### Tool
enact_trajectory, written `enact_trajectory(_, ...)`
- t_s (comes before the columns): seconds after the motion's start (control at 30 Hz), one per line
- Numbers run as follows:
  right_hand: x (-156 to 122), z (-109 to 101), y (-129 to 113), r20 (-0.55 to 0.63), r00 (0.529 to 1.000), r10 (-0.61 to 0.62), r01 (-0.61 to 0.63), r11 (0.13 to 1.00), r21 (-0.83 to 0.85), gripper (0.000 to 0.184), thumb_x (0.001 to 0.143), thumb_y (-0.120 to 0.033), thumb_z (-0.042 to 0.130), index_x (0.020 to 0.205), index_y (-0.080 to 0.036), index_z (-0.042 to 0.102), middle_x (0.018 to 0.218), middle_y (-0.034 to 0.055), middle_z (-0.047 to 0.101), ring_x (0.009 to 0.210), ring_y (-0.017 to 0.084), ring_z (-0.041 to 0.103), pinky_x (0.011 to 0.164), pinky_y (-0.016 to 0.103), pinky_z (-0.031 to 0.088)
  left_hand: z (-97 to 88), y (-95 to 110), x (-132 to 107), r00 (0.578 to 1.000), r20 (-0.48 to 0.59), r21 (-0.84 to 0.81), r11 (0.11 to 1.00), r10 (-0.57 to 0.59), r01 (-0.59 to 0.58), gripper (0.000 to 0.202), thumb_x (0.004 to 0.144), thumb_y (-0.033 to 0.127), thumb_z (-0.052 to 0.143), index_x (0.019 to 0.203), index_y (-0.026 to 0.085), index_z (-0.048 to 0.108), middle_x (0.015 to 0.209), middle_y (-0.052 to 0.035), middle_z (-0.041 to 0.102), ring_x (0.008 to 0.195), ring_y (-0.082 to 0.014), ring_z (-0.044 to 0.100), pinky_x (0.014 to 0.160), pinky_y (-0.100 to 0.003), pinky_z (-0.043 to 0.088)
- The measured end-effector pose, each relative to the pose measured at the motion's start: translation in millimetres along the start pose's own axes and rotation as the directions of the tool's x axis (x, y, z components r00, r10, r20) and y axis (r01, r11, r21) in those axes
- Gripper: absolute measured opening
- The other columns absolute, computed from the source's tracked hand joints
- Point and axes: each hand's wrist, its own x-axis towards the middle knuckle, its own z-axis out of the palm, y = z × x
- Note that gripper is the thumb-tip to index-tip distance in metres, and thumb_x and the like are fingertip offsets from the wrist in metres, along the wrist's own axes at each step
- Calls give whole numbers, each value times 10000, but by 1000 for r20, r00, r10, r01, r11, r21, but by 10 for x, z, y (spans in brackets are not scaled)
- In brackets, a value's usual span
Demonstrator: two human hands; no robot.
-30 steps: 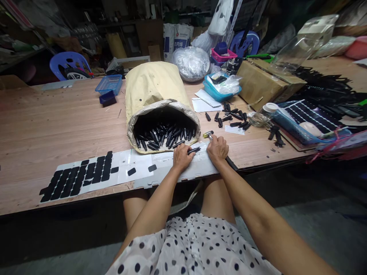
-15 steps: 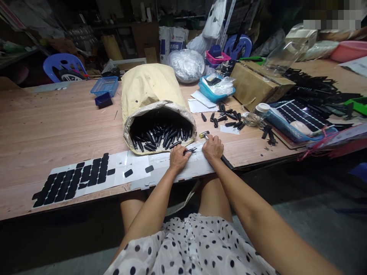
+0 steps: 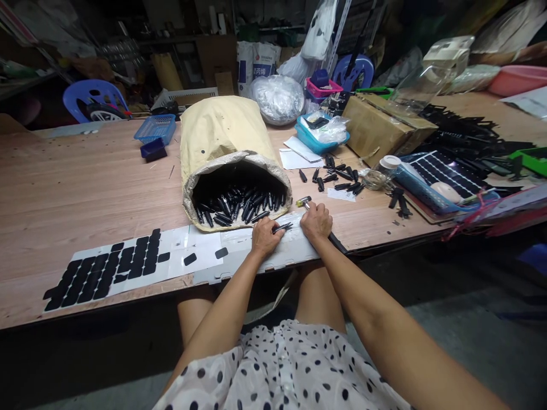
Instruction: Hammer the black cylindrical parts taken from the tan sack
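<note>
My left hand (image 3: 264, 236) is closed on a slim black pen-like piece (image 3: 282, 228), held low over the grey board at the table's front edge. Just to its right, my right hand (image 3: 317, 221) wraps round a small hammer (image 3: 303, 201). The hammer's yellow-tipped head points away from me, and its black handle comes out below the hand. Straight ahead, a cream sack (image 3: 226, 128) lies on its side with its mouth towards me. Inside it are several similar black pieces (image 3: 239, 206).
Loose black parts (image 3: 337, 176) lie right of the sack, near a cardboard box (image 3: 380, 128) and a blue basket (image 3: 320, 139). A sheet with black stickers (image 3: 141, 256) lies to the left. At far right is a pile of black parts (image 3: 465, 131); a person's arm (image 3: 508, 57) shows behind.
The black piece in my left hand has turned slightly. My right hand and the hammer have hardly moved. A person's arm now shows at the upper right.
</note>
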Motion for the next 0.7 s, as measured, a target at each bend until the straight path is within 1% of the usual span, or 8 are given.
enact_trajectory(0.27,-11,-67,-39,23,1000,10,-9,1000,-19,383,929,-203,411,1239,-170,634,1103,166,586,1012,281,551,781,367,407,-31,-12,38,1000,15,-19,1000,4,-3,78,856,256,645,837,216,709,907,-37,652,939,-214,597,915,-358,453)
enact_trajectory(0.37,-13,-83,-50,33,999,8,-8,1000,-16,380,927,-200,415,1236,-164,634,1099,168,586,1011,280,552,779,366,408,-79,16,-77,997,15,-52,996,76,-75,125,893,264,589,928,221,701,968,-44,661,967,-213,597,919,-353,461)
enact_trajectory(0.43,-14,-83,-52,35,999,9,-9,1000,-18,380,925,-203,425,1243,-162,629,1100,169,583,1015,282,549,780,366,408,-97,10,-332,982,38,-93,979,183,-179,192,935,289,522,1014,230,687,1000,-57,669,970,-212,603,903,-346,472)
enact_trajectory(0.5,-18,-79,-52,36,999,13,-12,1000,-21,385,927,-204,423,1252,-161,623,1109,170,578,1020,286,546,781,369,407,-83,-57,-727,942,109,-151,942,318,-301,261,969,332,460,1088,237,672,993,-73,685,935,-211,622,872,-343,487)
enact_trajectory(0.53,-20,-77,-51,39,999,14,-13,1000,-21,388,929,-205,418,1256,-161,621,1114,171,577,1023,288,545,781,370,407,-60,-119,-950,907,155,-187,914,391,-361,286,979,355,442,1106,242,672,973,-77,694,909,-210,633,853,-342,494)
enact_trajectory(0.6,-23,-74,-50,44,999,12,-11,1000,-21,395,936,-206,400,1264,-161,617,1124,173,575,1029,292,543,781,373,404,11,-299,-1363,809,287,-261,855,512,-448,304,966,418,465,1108,257,680,931,-72,713,830,-203,651,802,-340,509)
enact_trajectory(0.63,-24,-73,-50,45,999,10,-9,1000,-21,397,939,-206,393,1265,-161,616,1127,173,574,1031,293,543,780,372,402,59,-409,-1522,811,335,-266,874,480,-407,304,964,426,462,1089,264,688,917,-68,721,813,-201,660,797,-340,516)
enact_trajectory(0.7,-22,-70,-47,42,999,6,-5,1000,-27,394,943,-208,389,1264,-159,614,1125,174,573,1032,291,540,778,369,398,169,-635,-1698,894,386,-194,968,227,-162,304,964,409,444,1081,276,691,942,-61,739,854,-211,685,822,-344,532)
